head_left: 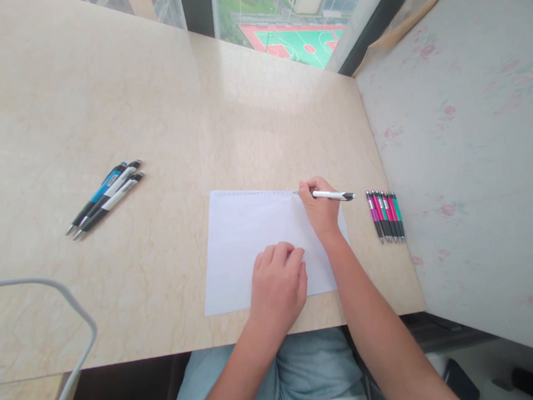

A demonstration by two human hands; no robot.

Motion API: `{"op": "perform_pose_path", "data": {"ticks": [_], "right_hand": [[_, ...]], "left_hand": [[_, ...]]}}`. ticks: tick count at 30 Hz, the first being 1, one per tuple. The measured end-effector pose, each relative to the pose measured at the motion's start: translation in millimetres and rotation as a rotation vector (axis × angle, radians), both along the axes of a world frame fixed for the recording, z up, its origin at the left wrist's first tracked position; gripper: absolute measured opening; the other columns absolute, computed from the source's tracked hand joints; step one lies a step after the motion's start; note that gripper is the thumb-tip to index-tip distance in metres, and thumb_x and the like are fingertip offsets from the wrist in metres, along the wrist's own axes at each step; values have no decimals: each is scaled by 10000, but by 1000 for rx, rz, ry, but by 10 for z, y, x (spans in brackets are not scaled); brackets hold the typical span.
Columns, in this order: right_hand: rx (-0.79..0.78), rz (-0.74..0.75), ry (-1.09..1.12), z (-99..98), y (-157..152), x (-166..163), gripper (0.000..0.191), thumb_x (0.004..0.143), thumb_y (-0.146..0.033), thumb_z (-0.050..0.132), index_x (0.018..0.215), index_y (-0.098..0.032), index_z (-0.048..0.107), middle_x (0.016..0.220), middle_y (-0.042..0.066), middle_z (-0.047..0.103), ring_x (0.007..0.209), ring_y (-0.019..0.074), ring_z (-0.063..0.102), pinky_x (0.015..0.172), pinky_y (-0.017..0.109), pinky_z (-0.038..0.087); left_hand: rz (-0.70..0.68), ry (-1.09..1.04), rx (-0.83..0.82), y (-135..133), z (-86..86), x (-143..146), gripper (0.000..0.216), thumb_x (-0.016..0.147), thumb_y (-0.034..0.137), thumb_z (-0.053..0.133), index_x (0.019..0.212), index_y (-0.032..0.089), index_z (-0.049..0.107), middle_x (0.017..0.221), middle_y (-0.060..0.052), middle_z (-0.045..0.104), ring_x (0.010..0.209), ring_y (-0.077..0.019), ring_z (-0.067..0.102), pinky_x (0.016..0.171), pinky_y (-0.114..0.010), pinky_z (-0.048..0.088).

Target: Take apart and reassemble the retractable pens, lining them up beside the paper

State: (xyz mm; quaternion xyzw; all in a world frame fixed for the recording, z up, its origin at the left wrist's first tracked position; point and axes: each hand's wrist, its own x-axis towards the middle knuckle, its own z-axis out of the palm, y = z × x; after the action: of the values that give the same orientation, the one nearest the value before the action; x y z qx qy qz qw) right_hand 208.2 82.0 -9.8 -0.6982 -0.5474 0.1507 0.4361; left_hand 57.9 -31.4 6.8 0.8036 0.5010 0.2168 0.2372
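A white sheet of paper point(234, 252) lies on the tabletop in front of me, with a row of small handwriting along its top edge. In my right hand point(321, 211) is a white ballpoint pen point(334, 195) with a black end. Its tip meets the paper near the top right, at the end of the written row. My left hand point(278, 280) rests palm down on the lower part of the sheet, its fingers loosely bent and a little apart, with nothing visible in it.
Blue and white pens point(108, 198) with black grips lie at the left. Several pink, purple and green pens point(385, 216) stand in a row beside the flowered wall point(468, 163). A white cable point(77, 310) curves over the table's left front. A window is behind the table point(160, 109).
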Motion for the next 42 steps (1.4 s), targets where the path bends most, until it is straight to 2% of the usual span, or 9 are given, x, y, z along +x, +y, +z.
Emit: {"op": "perform_pose_path", "data": {"ticks": [16,22,32,34,39,42], "right_hand": [[9,18,-125,-9,-6,-11,293,892,-348,541,643,-207,473,567,-63,471,526,95,401,549,242,319],[36,-14,-107,-16,0,23,283,905,-351,510,665,-217,448,572,-65,443,536,101,406,556,247,326],[14,32,-98,24,-11,16,279,891,-334,524,652,-219,439,572,-66,450,543,99,396,568,254,328],[33,1,31,19,-4,34,285,886,-342,533,648,-224,431,553,-71,436,521,98,395,542,249,323],[132,-79,638,24,30,99,388,899,-491,527,628,-231,427,466,-93,368,401,82,352,429,228,273],[130,-60,798,71,48,113,506,905,-621,438,610,-214,501,465,-61,421,410,85,409,418,224,295]], "left_hand": [[5,-9,-5,5,2,0,136,946,198,494,1030,204,601,1015,-64,623,921,-236,540,814,-408,439],[8,-15,-7,-9,1,-2,131,941,193,503,1023,205,605,1014,-59,625,913,-235,536,812,-411,438],[13,-15,2,-11,-14,-3,131,943,193,500,1020,210,605,1007,-56,624,912,-233,538,808,-407,440],[14,-18,5,-14,-14,-3,133,942,189,502,1021,209,606,1003,-54,626,908,-232,537,810,-410,440],[16,-22,4,-8,0,4,124,926,177,525,1014,210,606,1005,-54,631,916,-234,537,803,-407,439],[16,-17,4,-4,5,6,122,926,179,525,1011,211,607,1000,-55,632,914,-235,538,798,-405,436]]}}
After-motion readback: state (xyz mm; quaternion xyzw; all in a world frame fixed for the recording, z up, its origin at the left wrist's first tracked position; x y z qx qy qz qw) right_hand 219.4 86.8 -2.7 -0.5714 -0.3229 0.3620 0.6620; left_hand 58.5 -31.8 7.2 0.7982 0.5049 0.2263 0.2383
